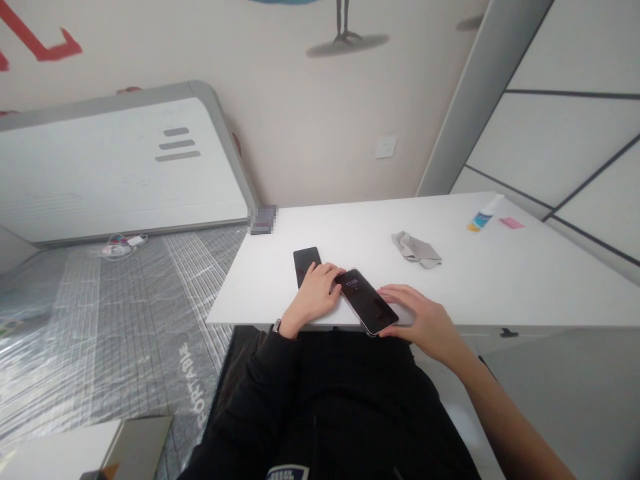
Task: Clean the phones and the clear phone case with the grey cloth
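A black long-sleeved garment [320, 400] fills the foreground of the head view, its cuff meeting a metal wristwatch [276, 326] on the left wrist. Beyond it stands a white rectangular tabletop [465, 287]. The left hand [315, 295] lies curved and narrow over the lower end of a dark, black-faced smartphone [306, 261], with its fingertips at the edge of a second, silver-rimmed smartphone [367, 301]. That second unit sits askew at the table's near edge, its screen lit and showing the time. The right hand [420, 317] stands wide open, its thumb and fingers placed around the unit's right end; whether it grips cannot be determined. Status: a folded grey cloth [417, 250], a small white-capped bottle [484, 213] and a pink rectangular slip [511, 223] lie apart from both hands, untouched.
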`<state>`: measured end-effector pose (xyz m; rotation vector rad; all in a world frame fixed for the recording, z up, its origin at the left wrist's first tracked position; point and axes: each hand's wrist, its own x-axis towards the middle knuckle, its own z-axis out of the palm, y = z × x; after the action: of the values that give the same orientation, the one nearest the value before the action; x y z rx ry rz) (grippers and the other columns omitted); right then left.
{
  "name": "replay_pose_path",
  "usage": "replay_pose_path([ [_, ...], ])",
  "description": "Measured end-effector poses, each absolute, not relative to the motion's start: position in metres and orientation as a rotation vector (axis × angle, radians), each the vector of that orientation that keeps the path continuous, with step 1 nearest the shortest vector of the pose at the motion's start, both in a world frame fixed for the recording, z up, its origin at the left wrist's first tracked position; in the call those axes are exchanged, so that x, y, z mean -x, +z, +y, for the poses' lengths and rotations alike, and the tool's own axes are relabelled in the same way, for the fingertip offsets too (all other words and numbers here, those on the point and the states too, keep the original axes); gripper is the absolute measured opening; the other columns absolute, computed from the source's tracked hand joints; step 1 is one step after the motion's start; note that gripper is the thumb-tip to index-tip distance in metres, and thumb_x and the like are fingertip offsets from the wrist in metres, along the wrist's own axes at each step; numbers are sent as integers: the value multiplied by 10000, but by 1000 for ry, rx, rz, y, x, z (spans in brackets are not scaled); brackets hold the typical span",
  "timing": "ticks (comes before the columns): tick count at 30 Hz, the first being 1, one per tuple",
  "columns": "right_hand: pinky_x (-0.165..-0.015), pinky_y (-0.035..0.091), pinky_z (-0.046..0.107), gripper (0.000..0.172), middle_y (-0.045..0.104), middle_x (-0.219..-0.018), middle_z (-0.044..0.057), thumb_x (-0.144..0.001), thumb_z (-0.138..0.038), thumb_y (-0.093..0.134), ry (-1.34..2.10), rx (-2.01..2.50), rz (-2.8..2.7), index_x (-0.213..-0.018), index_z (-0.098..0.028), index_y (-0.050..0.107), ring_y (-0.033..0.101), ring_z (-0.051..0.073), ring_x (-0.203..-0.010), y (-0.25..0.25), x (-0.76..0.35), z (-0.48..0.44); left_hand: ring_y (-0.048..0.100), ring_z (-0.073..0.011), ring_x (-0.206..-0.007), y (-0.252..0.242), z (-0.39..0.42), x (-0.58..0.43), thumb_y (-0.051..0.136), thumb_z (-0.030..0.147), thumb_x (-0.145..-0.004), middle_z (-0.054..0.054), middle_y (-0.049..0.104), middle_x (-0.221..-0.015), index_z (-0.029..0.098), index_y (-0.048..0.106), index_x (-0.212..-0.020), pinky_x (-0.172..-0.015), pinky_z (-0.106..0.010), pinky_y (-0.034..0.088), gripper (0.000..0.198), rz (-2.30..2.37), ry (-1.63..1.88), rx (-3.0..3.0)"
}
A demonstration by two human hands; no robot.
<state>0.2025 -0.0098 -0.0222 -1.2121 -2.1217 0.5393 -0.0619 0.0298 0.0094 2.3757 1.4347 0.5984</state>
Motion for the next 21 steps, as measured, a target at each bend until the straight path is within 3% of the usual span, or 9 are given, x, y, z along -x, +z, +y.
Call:
replay_pose_path([
  [3,-1121,492,603,969,622,-1461,182,-682,-712,843,447,1284,-2197,-1452,-194,565,580,421,-1347,-27,-198,-6,600,-323,-1252,13,29,58,473,122,-920,-140,673,-1271,159,647,-1290,-1249,-656,208,411,1416,628,-2336],
  [5,-1205,344,690,1021,601,-1487,207,-631,-711,876,418,1286,-2256,-1440,-169,569,503,458,-1416,-30,-195,-3,609,-304,-1237,14,29,55,471,105,-909,-148,656,-1276,155,629,-1333,-1223,-601,312,455,1378,675,-2294],
  [7,-1234,256,715,966,601,-1489,215,-609,-668,908,456,1290,-2264,-1378,-166,608,468,474,-1443,-30,-193,-3,606,-266,-1241,13,30,52,456,89,-907,-150,627,-1308,162,560,-1425,-1145,-493,447,533,1340,746,-2240],
  [10,-1169,403,657,886,642,-1431,222,-628,-574,926,684,1359,-2117,-1346,-171,601,567,449,-1362,-24,-192,-10,603,-240,-1234,10,34,49,524,111,-890,-129,606,-1324,215,494,-1494,-979,-375,546,613,1191,994,-1910],
  [13,-1027,544,572,876,747,-1260,171,-702,-516,883,1053,1409,-1854,-1431,-213,502,707,383,-1174,-14,-190,-23,640,-230,-1143,8,34,49,720,216,-840,-99,641,-1299,243,564,-1444,-954,-349,519,625,917,1198,-1413],
  [16,-924,590,511,864,795,-1109,122,-715,-512,872,1322,1345,-1671,-1429,-218,483,759,343,-1017,-7,-187,-33,672,-177,-989,11,29,50,840,306,-786,-75,712,-1178,226,636,-1382,-923,-319,507,634,776,1168,-1111],
  [21,-806,600,408,642,799,-1070,101,-716,-519,878,1534,1121,-1549,-1211,-178,654,754,304,-942,-9,-176,-37,667,-152,-808,22,13,47,829,494,-809,-58,738,-945,174,714,-1234,-768,-281,540,545,737,1035,-1044],
])
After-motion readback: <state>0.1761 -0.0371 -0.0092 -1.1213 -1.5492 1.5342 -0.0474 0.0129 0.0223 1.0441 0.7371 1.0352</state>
